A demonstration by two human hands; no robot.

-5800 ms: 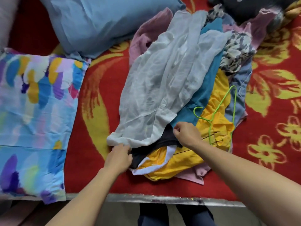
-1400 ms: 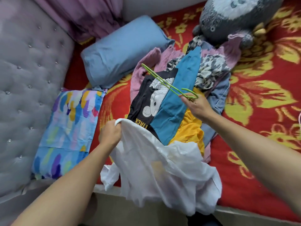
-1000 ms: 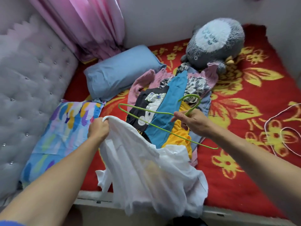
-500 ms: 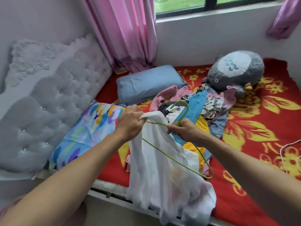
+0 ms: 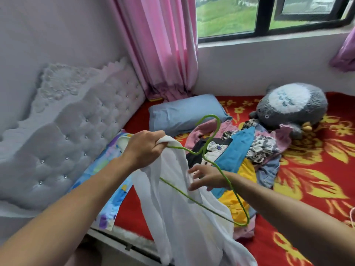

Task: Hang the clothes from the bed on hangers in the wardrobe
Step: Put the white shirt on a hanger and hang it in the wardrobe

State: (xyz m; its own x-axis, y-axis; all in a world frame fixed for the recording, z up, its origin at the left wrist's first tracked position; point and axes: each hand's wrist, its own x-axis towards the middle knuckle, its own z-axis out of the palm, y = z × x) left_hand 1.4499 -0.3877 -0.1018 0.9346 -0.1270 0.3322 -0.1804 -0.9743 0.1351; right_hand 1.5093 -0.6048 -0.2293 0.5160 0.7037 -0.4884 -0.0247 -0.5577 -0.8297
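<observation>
A thin white garment (image 5: 182,217) hangs from my left hand (image 5: 144,148), which is closed on its top edge and on one end of a green wire hanger (image 5: 209,116). The hanger's hook points up; its bottom bar runs across the front of the white cloth. My right hand (image 5: 207,177) is lower, fingers spread against the cloth, with the hanger's other shoulder passing over its wrist. The pile of remaining clothes (image 5: 249,146), with teal, yellow, black, patterned and pink pieces, lies on the red flowered bed cover (image 5: 307,179) behind my hands.
A blue pillow (image 5: 184,112) and a grey plush toy (image 5: 292,106) lie at the far side of the bed. A multicoloured pillow (image 5: 107,166) rests by the grey tufted headboard (image 5: 67,141). A pink curtain (image 5: 163,45) hangs beside the window.
The white garment came off the pile in my left hand and the right hand picked up the hanger. The right hand has now let go of the hanger's neck and dropped onto the cloth.
</observation>
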